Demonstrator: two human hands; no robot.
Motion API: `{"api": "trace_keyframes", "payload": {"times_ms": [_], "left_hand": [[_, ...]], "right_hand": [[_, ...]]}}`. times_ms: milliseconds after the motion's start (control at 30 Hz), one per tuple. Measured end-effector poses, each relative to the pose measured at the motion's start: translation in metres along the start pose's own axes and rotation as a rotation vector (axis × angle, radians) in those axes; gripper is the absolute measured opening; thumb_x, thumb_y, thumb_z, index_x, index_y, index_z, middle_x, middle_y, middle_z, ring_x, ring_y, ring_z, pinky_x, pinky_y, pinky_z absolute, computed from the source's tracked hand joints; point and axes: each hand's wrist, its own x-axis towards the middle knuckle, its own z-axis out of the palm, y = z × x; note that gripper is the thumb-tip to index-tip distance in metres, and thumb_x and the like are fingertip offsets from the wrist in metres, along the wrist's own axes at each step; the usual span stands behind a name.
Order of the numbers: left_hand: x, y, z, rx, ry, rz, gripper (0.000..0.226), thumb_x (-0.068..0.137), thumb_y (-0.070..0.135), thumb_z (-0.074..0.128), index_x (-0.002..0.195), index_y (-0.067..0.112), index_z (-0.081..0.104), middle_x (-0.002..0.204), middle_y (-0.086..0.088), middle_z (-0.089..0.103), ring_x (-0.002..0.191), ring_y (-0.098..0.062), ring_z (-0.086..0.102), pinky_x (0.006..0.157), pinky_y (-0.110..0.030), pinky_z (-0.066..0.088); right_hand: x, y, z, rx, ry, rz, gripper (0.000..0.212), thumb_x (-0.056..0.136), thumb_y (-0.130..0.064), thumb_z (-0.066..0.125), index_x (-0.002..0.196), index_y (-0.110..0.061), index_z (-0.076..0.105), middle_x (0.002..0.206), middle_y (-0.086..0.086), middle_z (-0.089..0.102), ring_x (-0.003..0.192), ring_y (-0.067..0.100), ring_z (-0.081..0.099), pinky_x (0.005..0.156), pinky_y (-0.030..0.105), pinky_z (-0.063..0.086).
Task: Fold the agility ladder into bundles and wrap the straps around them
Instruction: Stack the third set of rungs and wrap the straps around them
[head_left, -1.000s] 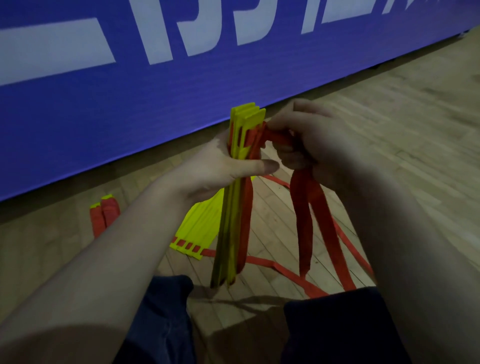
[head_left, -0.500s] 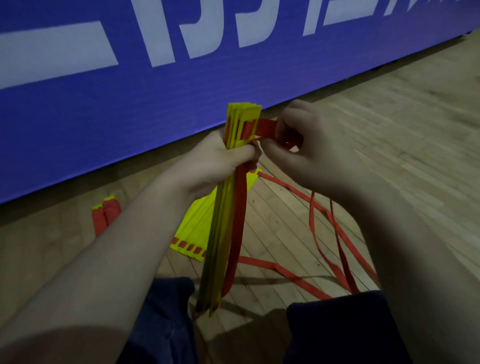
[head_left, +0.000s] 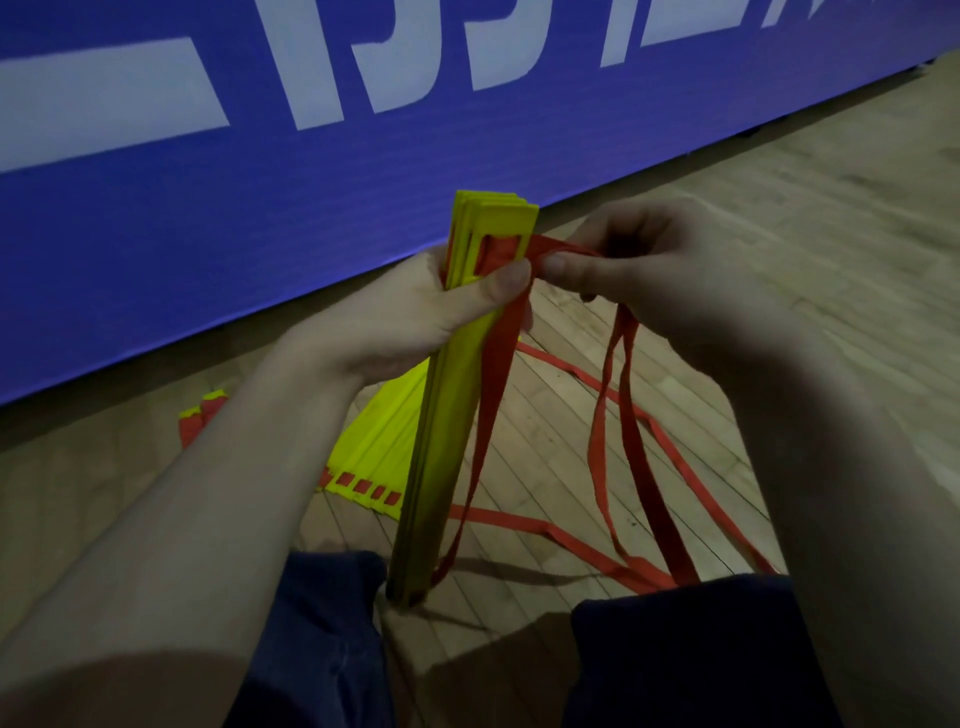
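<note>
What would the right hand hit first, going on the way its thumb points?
Likely the left hand, whose thumb clamps the yellow rung bundle beside the pinched red strap; depth unclear.

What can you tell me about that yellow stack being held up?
The yellow stack is a bundle of flat, plastic-looking slats, standing nearly upright over the wooden floor. Slots near the top carry a red strap. The left hand grips its upper part; the right hand pinches the strap beside it.
</note>
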Motion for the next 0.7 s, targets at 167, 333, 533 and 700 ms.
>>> {"api": "trace_keyframes", "payload": {"times_ms": [167, 333, 533, 700], "left_hand": [[-0.001, -0.001, 0.003, -0.080, -0.011, -0.082, 0.056, 0.054, 0.053, 0.064, 0.094, 0.014, 0.061, 0.069, 0.005, 0.071, 0.064, -0.007, 0.068, 0.057, -0.018, 0.052], [-0.002, -0.001, 0.002, -0.073, 0.024, -0.080, 0.051, 0.062, 0.054, 0.061, 0.098, 0.018, 0.061, 0.073, 0.005, 0.073, 0.069, -0.008, 0.070, 0.060, -0.021, 0.054], [0.002, -0.005, 0.007, 0.042, 0.140, 0.024, 0.034, 0.079, 0.047, 0.057, 0.084, 0.014, 0.062, 0.066, -0.001, 0.068, 0.063, -0.012, 0.067, 0.060, -0.023, 0.053], [0.011, -0.016, 0.014, 0.100, 0.248, 0.093, 0.049, 0.074, 0.069, 0.064, 0.080, 0.022, 0.054, 0.064, 0.008, 0.053, 0.061, -0.009, 0.050, 0.066, -0.030, 0.042]], "right_hand": [[-0.003, 0.000, 0.002, 0.067, -0.041, 0.034, 0.020, 0.086, -0.011, 0.069, 0.092, 0.007, 0.063, 0.092, 0.029, 0.063, 0.070, 0.023, 0.051, 0.060, 0.025, 0.041], [-0.004, -0.003, 0.002, 0.059, -0.051, 0.044, 0.023, 0.090, -0.013, 0.065, 0.098, 0.009, 0.061, 0.067, 0.016, 0.056, 0.049, 0.012, 0.043, 0.047, 0.021, 0.035], [-0.007, -0.003, 0.008, -0.181, 0.059, -0.144, 0.019, 0.091, -0.025, 0.065, 0.105, -0.012, 0.061, 0.086, 0.006, 0.069, 0.073, 0.018, 0.067, 0.061, 0.040, 0.053], [-0.005, -0.005, 0.023, -0.091, 0.180, -0.207, 0.021, 0.087, -0.016, 0.066, 0.104, -0.009, 0.056, 0.078, 0.016, 0.067, 0.073, 0.034, 0.064, 0.064, 0.051, 0.049]]}}
